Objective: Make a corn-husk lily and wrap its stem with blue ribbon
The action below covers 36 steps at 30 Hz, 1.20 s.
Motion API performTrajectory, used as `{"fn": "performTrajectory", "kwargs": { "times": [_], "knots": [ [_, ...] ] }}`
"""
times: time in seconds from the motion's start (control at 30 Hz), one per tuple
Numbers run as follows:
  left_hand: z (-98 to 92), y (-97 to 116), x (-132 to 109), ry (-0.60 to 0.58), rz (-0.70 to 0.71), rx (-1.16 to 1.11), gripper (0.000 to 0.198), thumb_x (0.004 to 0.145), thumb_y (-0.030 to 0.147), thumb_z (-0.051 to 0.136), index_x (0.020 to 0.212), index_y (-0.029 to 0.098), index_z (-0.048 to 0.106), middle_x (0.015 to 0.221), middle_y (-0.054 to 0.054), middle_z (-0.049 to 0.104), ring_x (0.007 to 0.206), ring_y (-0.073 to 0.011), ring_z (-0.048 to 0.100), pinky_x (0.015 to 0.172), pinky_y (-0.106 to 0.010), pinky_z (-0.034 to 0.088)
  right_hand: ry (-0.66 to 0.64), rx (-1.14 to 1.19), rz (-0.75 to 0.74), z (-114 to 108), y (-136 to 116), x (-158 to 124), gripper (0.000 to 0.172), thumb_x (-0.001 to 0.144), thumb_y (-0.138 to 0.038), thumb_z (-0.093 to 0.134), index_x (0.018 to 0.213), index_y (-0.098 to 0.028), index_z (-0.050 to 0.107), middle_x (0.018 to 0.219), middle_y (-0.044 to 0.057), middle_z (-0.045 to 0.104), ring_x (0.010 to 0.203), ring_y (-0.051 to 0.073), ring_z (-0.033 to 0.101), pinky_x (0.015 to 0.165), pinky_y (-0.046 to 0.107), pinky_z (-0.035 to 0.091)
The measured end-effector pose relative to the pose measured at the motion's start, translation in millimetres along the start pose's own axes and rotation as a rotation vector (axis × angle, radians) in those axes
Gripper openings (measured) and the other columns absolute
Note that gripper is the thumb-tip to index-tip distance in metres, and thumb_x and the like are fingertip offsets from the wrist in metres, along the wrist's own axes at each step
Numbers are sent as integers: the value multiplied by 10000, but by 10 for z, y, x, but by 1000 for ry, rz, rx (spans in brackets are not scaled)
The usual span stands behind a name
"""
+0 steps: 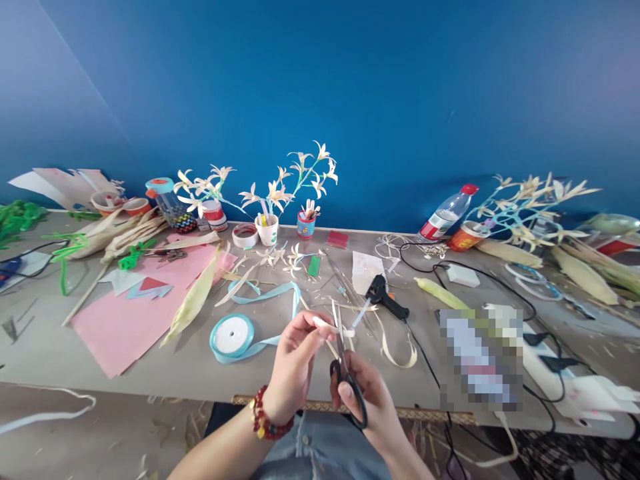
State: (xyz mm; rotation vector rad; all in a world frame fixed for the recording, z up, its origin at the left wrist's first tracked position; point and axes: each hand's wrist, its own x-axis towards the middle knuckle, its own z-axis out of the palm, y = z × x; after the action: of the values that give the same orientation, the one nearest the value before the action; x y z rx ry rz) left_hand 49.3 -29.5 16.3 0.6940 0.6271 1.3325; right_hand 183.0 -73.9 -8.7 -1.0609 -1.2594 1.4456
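Observation:
Near the table's front edge, my left hand [299, 357] pinches a small pale strip [325, 325], which looks like corn husk. Black-handled scissors [341, 347] are in my right hand [367, 395], fingers through the handles and blades pointing up and away. The blades are slightly apart and cross the strip's right end. Just beyond the scissors lies a black glue gun [383, 295], its clear glue stick towards the blades. Left of my left hand is a roll of light blue ribbon [232, 338], its loose end trailing behind my fingers.
Pink paper sheets [125, 330] and a corn husk [194, 303] lie to the left. Cups with husk flowers [267, 229] stand along the blue wall. A plastic bottle [447, 213], black cables and a white power strip [560, 380] are on the right.

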Motion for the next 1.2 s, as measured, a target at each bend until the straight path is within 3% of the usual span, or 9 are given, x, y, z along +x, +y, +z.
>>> {"fn": "performTrajectory", "kwargs": {
  "times": [0.63,1.2],
  "knots": [
    [-122,311,88,-170,-68,233,184,808,314,735,795,151,652,793,-46,651,758,-157,584,774,-279,459,-77,-103,37,-108,-12,-7,575,714,-747,658,699,-203,472,531,-25,523,471,104,414,469,239,268],
    [-188,374,99,-220,-42,335,175,832,311,712,815,153,639,782,-44,666,750,-153,589,756,-264,462,-74,-136,45,-155,152,-37,550,718,-724,662,688,-211,465,496,-38,517,435,100,418,440,233,259]
  ]
}}
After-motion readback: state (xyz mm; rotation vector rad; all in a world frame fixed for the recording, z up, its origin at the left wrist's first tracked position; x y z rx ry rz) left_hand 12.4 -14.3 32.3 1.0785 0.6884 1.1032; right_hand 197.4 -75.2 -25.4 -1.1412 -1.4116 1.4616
